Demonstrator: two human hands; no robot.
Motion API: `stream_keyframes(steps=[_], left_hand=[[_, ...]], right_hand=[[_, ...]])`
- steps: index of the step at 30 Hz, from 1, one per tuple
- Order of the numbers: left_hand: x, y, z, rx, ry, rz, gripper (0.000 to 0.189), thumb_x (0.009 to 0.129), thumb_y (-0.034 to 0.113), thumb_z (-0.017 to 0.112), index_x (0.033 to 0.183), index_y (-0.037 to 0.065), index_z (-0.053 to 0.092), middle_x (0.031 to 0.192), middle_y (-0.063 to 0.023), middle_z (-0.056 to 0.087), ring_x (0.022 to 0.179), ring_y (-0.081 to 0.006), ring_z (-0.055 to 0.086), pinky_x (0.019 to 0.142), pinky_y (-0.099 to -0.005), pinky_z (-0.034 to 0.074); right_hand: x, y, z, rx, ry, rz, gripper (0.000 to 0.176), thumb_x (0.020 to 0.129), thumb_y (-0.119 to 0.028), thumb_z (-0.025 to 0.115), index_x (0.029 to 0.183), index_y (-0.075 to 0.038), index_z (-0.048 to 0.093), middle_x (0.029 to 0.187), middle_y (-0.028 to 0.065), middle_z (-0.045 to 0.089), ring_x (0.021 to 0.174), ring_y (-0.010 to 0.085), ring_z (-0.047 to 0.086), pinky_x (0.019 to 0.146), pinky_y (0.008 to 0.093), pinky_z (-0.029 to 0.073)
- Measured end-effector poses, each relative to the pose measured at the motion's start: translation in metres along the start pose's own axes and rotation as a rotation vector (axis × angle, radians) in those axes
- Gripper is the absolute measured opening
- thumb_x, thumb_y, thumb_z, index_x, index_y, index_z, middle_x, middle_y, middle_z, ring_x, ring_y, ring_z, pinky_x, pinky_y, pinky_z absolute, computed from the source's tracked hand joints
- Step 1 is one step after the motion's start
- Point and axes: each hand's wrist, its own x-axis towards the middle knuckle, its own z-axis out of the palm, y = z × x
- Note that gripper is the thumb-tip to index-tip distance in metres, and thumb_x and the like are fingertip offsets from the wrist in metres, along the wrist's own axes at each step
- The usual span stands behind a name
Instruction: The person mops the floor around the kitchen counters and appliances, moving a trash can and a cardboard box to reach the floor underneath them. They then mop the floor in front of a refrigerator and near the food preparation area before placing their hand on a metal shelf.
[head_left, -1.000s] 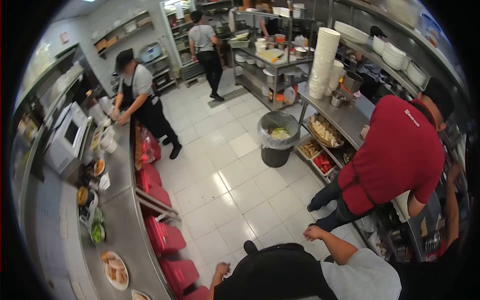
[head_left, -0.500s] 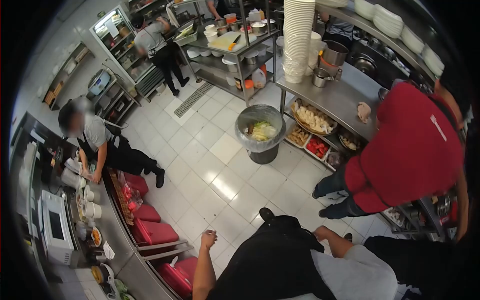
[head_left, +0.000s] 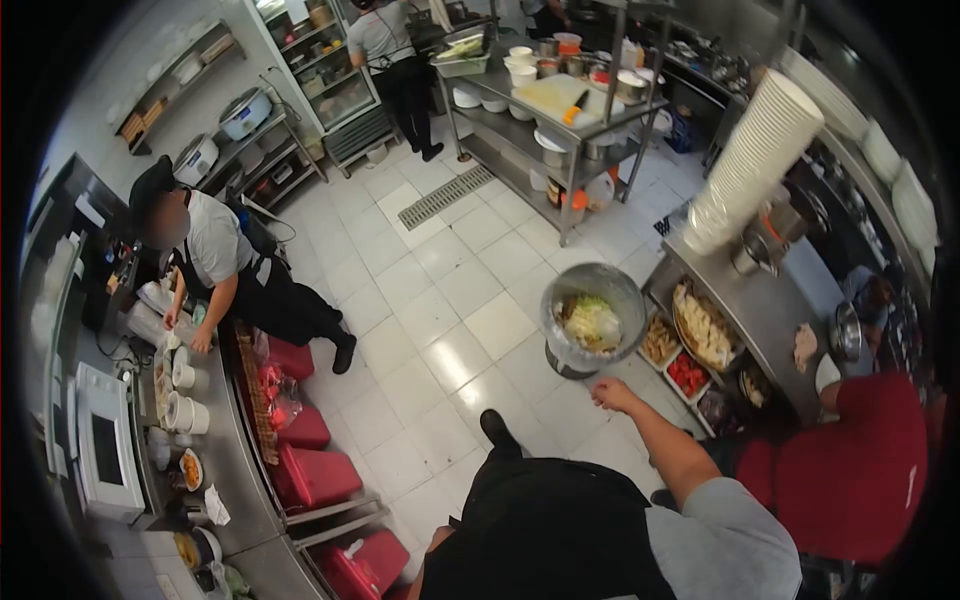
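Observation:
My right hand (head_left: 612, 395) reaches forward over the floor, just below the lined bin (head_left: 560, 300) and apart from it. Its fingers are loosely curled and somewhat apart, with nothing visible in them. Leafy green and pale scraps (head_left: 592, 322) lie inside the bin's clear plastic liner. My left hand is out of sight; only a little of that arm (head_left: 437, 540) shows beside my black apron (head_left: 540, 530). One dark shoe (head_left: 497, 432) of mine is stretched ahead on the tiles.
At left, a person (head_left: 215, 240) works at a steel counter (head_left: 235, 480) above red containers (head_left: 318, 474). Someone in red (head_left: 850, 470) bends at right near a steel table (head_left: 775, 330) with stacked bowls (head_left: 755, 160). A shelved table (head_left: 520, 150) and a floor drain (head_left: 445, 197) lie ahead.
My view has shifted and turned, so the bin appears further right. My right arm has swung forward, while my left hand has dropped out of view. The person in red bends lower.

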Motion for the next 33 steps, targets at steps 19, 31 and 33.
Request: stream_keyframes(steps=[19,31,33], left_hand=[[0.37,0.336,-0.326,-0.169,0.016,0.24,0.034,0.093,0.025,0.066,0.105,-0.007,0.067,0.082,-0.0146,0.073,0.069,-0.02,0.07,0.063,-0.0327,0.057],[0.378,0.323,-0.322,0.182,0.121,0.446,0.032,0.095,0.029,0.063,0.091,-0.002,0.067,0.074,-0.0156,0.07,0.076,-0.0306,0.07,0.074,-0.0448,0.056],[0.393,0.297,-0.299,0.017,0.291,0.261,0.033,0.097,0.029,0.059,0.091,-0.002,0.067,0.075,-0.0157,0.069,0.078,-0.0332,0.069,0.079,-0.0465,0.055]], right_hand=[[0.04,0.05,0.047,0.093,-0.091,0.692,0.032,0.094,-0.034,0.067,0.095,-0.002,0.07,0.087,0.0101,0.073,0.066,0.0226,0.071,0.056,0.0349,0.058],[0.335,-0.245,-0.282,-0.262,0.427,-0.327,0.02,0.096,-0.023,0.056,0.101,-0.009,0.069,0.093,0.0115,0.07,0.084,0.0235,0.068,0.072,0.038,0.056],[0.343,-0.356,-0.35,0.351,0.508,-0.281,0.026,0.101,-0.024,0.053,0.114,-0.005,0.064,0.098,0.0066,0.069,0.084,0.0187,0.067,0.067,0.0346,0.056]])
